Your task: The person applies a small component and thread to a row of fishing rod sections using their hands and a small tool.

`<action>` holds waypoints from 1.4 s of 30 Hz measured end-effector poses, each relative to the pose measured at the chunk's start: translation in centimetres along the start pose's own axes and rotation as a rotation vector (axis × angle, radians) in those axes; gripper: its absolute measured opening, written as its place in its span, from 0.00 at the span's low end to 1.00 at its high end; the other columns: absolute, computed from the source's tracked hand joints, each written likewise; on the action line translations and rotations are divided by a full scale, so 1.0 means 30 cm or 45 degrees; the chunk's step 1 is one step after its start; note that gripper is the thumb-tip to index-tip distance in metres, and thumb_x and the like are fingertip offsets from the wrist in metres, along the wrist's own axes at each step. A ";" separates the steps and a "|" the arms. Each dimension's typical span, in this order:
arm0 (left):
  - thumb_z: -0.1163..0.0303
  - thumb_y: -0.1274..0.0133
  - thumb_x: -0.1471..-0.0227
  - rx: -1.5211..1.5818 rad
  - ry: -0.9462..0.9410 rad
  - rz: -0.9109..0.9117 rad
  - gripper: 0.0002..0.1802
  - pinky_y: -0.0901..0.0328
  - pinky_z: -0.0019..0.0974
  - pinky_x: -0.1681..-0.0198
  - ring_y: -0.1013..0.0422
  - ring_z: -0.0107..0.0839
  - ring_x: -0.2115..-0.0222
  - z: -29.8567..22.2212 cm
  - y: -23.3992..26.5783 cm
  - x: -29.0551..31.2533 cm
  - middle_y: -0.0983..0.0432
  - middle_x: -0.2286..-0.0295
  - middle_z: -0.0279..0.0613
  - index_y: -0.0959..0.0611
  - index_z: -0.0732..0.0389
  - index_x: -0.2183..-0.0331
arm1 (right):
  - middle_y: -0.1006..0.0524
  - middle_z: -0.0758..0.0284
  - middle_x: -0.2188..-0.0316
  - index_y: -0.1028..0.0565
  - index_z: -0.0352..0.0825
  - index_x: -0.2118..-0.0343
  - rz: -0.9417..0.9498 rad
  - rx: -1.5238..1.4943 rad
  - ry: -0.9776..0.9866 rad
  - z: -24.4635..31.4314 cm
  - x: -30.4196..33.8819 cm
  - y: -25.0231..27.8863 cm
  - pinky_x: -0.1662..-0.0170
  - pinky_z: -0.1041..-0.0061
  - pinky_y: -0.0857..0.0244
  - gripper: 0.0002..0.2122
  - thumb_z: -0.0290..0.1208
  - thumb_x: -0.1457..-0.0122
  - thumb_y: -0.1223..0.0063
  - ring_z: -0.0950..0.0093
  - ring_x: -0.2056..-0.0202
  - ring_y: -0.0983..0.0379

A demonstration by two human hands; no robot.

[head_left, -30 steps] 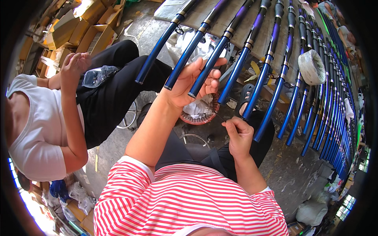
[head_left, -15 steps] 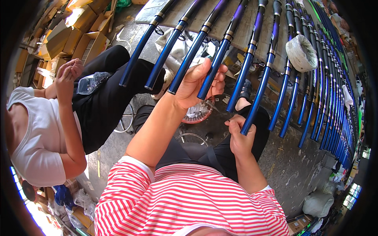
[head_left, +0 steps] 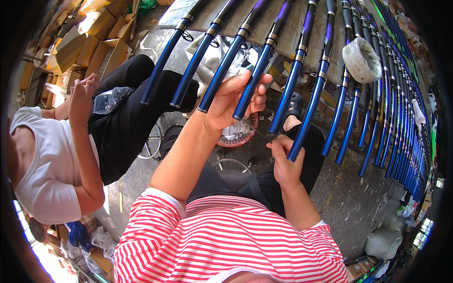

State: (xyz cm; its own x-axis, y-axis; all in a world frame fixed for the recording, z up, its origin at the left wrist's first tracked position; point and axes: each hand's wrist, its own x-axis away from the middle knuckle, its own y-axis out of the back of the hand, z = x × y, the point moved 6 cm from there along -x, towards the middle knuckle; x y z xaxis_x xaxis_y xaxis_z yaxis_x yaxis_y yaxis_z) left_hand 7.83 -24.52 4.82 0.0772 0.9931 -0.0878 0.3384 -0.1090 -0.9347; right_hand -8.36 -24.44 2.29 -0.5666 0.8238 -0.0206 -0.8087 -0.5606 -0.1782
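Observation:
A row of blue fishing rods hangs over the far edge of a board, their blunt ends toward me. My left hand comes up from below and curls round one fishing rod near its end, thumb on the left side and fingers on the right. Lower right, my right hand is closed in a pinch behind the end of another rod. Something thin and dark seems to stick out from its fingertips toward my left hand; its kind is too small to tell.
On the left sits a person in a white top, hands together, a clear plastic bag on the lap. Cardboard boxes pile up behind. A red basket stands on the floor below my hands. A tape-wrapped ring lies on the rods.
My left hand has shifted slightly left along with the view, its fingers still round the rod. My right hand has barely moved. The other person's hands have moved a little.

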 end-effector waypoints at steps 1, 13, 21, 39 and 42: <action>0.61 0.58 0.48 -0.026 -0.009 0.042 0.22 0.44 0.28 0.71 0.41 0.24 0.77 0.001 -0.003 -0.002 0.31 0.75 0.35 0.31 0.69 0.57 | 0.33 0.73 0.84 0.27 0.28 0.78 0.004 0.002 0.010 0.000 -0.001 -0.003 0.79 0.87 0.51 0.04 0.22 0.51 0.47 0.86 0.82 0.41; 0.63 0.60 0.46 0.183 0.036 0.070 0.20 0.38 0.25 0.73 0.35 0.28 0.75 0.000 -0.009 -0.002 0.28 0.74 0.42 0.30 0.70 0.58 | 0.32 0.71 0.83 0.27 0.28 0.78 0.004 0.038 0.006 -0.003 -0.009 -0.012 0.77 0.86 0.48 0.05 0.24 0.50 0.46 0.84 0.80 0.39; 0.65 0.60 0.46 0.219 0.034 0.163 0.21 0.36 0.26 0.70 0.34 0.29 0.74 0.004 -0.004 -0.007 0.28 0.71 0.43 0.33 0.72 0.55 | 0.32 0.71 0.84 0.27 0.29 0.78 -0.002 0.024 0.076 -0.013 -0.016 -0.011 0.77 0.85 0.48 0.05 0.25 0.51 0.46 0.83 0.81 0.40; 0.63 0.60 0.45 0.237 0.042 0.183 0.23 0.33 0.29 0.69 0.31 0.31 0.73 0.003 0.007 -0.003 0.27 0.71 0.44 0.35 0.71 0.54 | 0.31 0.71 0.82 0.27 0.29 0.78 0.029 0.013 0.027 -0.015 -0.017 -0.008 0.76 0.86 0.47 0.03 0.21 0.52 0.45 0.84 0.80 0.39; 0.63 0.60 0.45 0.228 0.029 0.081 0.23 0.33 0.30 0.68 0.31 0.31 0.73 0.005 -0.012 -0.007 0.27 0.71 0.44 0.35 0.71 0.53 | 0.31 0.71 0.82 0.28 0.29 0.78 0.011 0.006 0.024 -0.016 -0.014 0.001 0.76 0.86 0.47 0.02 0.20 0.53 0.46 0.84 0.79 0.38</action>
State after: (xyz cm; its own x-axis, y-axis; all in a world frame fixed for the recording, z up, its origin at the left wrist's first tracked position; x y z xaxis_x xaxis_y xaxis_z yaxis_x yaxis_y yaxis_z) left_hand 7.55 -24.68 5.13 0.1149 0.9831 -0.1428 0.1598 -0.1602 -0.9741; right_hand -8.07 -24.76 1.82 -0.5707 0.8202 -0.0409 -0.8044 -0.5683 -0.1734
